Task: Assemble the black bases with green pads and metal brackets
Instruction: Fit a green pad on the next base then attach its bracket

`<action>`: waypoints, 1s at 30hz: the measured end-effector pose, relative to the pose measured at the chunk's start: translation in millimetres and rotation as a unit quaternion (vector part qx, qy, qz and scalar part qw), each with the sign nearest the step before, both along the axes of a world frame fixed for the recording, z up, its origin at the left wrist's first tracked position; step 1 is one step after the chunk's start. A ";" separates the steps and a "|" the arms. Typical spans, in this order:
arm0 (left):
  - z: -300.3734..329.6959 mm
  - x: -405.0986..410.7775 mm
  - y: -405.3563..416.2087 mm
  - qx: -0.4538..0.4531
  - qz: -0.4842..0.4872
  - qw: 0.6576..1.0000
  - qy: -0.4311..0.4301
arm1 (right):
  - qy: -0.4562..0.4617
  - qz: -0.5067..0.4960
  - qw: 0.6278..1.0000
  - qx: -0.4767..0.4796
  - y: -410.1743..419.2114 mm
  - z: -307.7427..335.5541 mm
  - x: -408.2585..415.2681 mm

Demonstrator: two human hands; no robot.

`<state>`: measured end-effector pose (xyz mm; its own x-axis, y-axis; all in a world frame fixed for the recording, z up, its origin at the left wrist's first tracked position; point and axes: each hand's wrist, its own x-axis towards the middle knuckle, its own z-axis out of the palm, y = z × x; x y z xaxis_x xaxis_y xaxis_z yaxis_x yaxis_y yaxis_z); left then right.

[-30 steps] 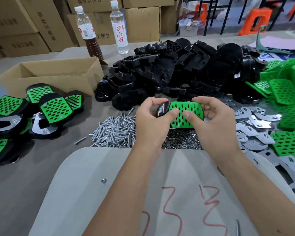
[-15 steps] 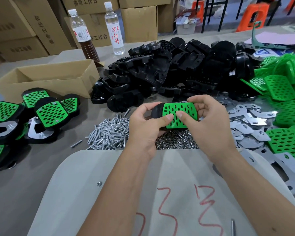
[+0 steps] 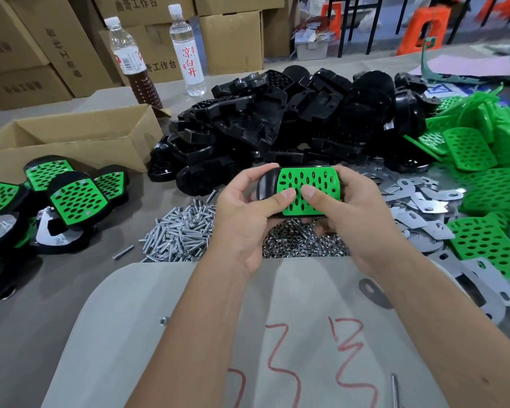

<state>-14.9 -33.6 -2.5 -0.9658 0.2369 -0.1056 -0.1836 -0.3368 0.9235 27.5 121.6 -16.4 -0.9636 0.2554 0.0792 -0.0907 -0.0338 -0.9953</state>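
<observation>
I hold a black base [image 3: 266,184] with a perforated green pad [image 3: 309,184] on top, above the table's middle. My left hand [image 3: 245,213] grips its left side and my right hand [image 3: 351,210] its right side. Both thumbs press on the pad's lower face. Behind lies a heap of black bases [image 3: 292,125]. Loose green pads [image 3: 489,187] pile up at the right, with metal brackets [image 3: 418,213] beside them. Screws [image 3: 180,234] and nuts [image 3: 301,245] lie just below my hands. Finished assemblies [image 3: 74,198] sit at the left.
An open cardboard box [image 3: 71,136] stands at the back left, with two bottles [image 3: 186,48] behind it. A grey board [image 3: 189,319] with red marks covers the near table. Cartons are stacked along the back wall.
The held base with its pad has tilted so the pad faces me more squarely. Both thumbs have slid closer together on the pad. The hands stay in place.
</observation>
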 end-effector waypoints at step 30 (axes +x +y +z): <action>-3.6 0.9 2.2 -0.140 0.037 0.988 0.055 | 0.023 -0.177 0.950 0.258 -6.5 1.1 2.8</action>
<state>-14.0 -31.4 -6.1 -0.9886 0.1420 -0.0504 -0.0613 -0.0733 0.9954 30.3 115.1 -15.2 -0.8168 0.4789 0.3219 -0.0494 0.4978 -0.8659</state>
